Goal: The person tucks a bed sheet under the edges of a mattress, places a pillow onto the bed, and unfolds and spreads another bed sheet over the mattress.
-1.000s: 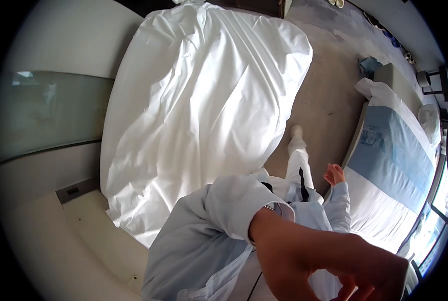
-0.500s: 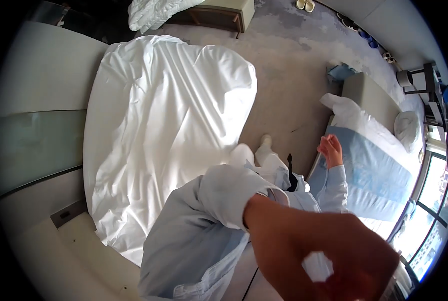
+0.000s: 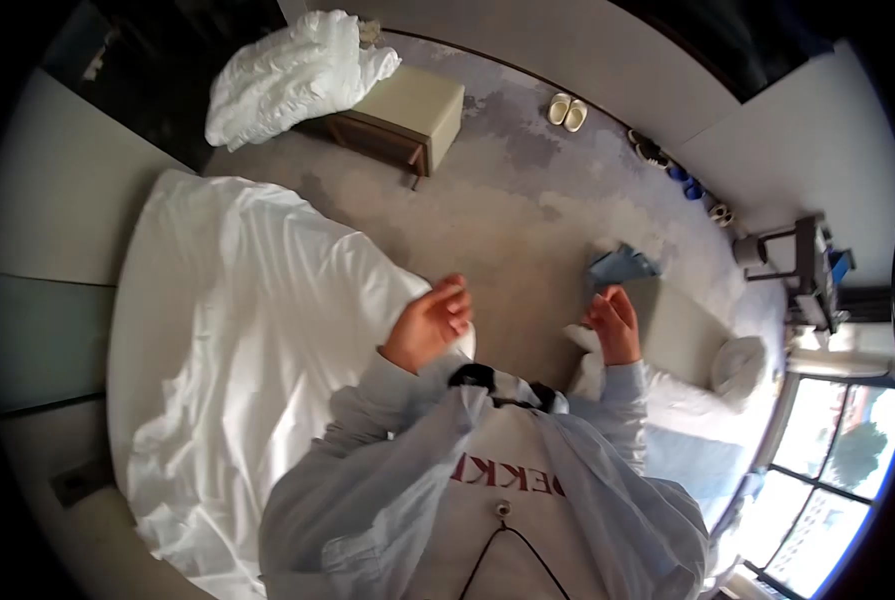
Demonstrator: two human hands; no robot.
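Observation:
Beside the near right corner of the bed with the rumpled white sheet [image 3: 237, 340], my left hand [image 3: 427, 326] is raised in front of my body. Its fingers are loosely bent, a little apart, and nothing shows in them. My right hand [image 3: 615, 324] is up at the right, near the end of a second bed with white and blue bedding [image 3: 692, 455]. Its fingers are half curled and slightly parted, with no object visible. Both wrists come out of light grey-blue sleeves.
A white quilt [image 3: 292, 80] is bunched on a beige bench [image 3: 422, 105] at the top. Slippers [image 3: 567, 112] and shoes line the wall. Blue cloth [image 3: 622, 263] lies by the second bed's beige end. A dark stand [image 3: 812, 270] and a window [image 3: 822, 460] are at the right.
My left hand has moved from close to the camera to beside the white-sheeted bed. The view has tilted up and turned right, showing more floor, the bench and the quilt.

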